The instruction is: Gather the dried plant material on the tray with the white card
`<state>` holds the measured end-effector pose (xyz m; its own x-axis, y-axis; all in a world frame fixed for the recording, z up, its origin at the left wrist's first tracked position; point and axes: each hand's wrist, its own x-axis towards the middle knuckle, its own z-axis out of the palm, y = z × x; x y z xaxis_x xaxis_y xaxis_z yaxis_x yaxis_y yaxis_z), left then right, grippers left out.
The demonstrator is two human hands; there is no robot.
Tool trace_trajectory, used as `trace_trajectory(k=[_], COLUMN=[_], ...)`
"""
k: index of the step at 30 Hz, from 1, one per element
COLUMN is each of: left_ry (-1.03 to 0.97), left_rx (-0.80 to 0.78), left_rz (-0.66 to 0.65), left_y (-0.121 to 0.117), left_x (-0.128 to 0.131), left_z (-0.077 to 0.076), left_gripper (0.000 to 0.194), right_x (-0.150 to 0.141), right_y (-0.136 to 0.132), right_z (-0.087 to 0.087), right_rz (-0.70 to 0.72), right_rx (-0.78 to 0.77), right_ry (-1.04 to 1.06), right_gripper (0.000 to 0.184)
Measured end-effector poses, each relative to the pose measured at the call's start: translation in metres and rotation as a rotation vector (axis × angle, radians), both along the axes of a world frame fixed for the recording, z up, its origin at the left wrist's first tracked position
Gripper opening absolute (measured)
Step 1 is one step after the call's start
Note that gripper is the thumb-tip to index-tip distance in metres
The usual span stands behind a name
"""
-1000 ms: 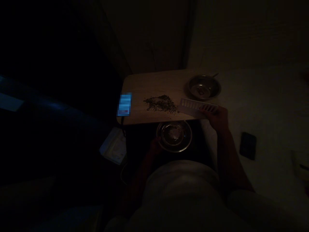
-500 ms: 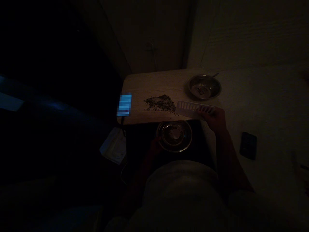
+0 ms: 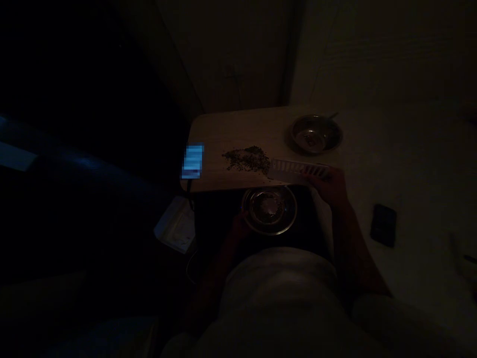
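The light is very dim. My right hand [image 3: 331, 186] grips one end of a pale, flat strip with a row of slots [image 3: 288, 170], whose exact kind I cannot make out. The strip's far end lies against a spread of small dark bits [image 3: 249, 158] on the wooden tabletop [image 3: 223, 129]. Below the table's front edge, my left hand [image 3: 241, 223] has hold of the left rim of a metal bowl [image 3: 270, 231]. Some pale and dark contents show inside that bowl. The left fingers are mostly lost in shadow.
A second metal bowl [image 3: 316, 134] with a utensil handle stands at the table's back right. A lit screen [image 3: 193, 161] is at the left end. To the right, a dark rectangular object [image 3: 383, 225] lies on a pale surface. A pale box-like thing [image 3: 177, 223] sits lower left.
The slotted strip and my right hand have shifted slightly left and toward me, by the dark bits. My left hand and the bowl below stay in place. The picture is dimmer.
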<state>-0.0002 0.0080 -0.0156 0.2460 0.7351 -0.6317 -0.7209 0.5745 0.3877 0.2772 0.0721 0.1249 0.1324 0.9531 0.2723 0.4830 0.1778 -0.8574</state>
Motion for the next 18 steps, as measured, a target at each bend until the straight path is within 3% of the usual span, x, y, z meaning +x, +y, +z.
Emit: trace_trajectory(k=[11, 18], left_ry=[0.009, -0.015], left_rx=[-0.012, 0.013], left_rz=[0.024, 0.005], left_y=[-0.0001, -0.0001], left_x=[0.0033, 0.0019], left_z=[0.0003, -0.0012], left_gripper=[0.020, 0.029], right_x=[0.0006, -0.0012], right_y=[0.0008, 0.0001], right_z=[-0.0094, -0.0022], right_rz=[0.009, -0.076], right_rx=[-0.082, -0.039], right_ry=[0.035, 0.151], right_gripper=[0.025, 0.024])
